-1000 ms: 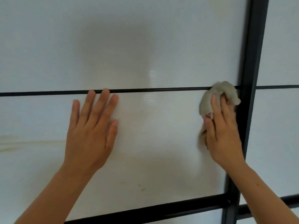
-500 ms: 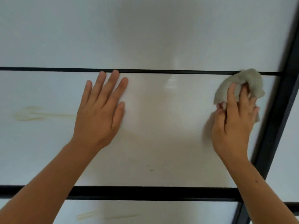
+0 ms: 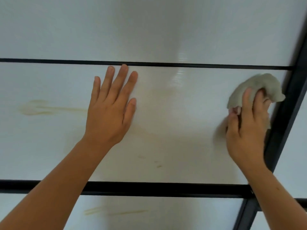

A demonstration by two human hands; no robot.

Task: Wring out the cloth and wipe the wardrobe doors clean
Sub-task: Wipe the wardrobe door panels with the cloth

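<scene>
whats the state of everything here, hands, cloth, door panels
left hand: open, fingers straight, flat against the middle panel
right hand: grips the cloth and presses it to the middle panel beside the black frame
cloth: bunched up, held at the panel's upper right corner
middle panel: yellowish streak at left, small marks low in the middle
lower panel: yellowish streaks, not being touched

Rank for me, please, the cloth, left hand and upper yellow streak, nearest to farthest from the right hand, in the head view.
1. cloth: gripped in the right hand.
2. left hand: flat, mid-panel.
3. upper yellow streak: far left.
</scene>
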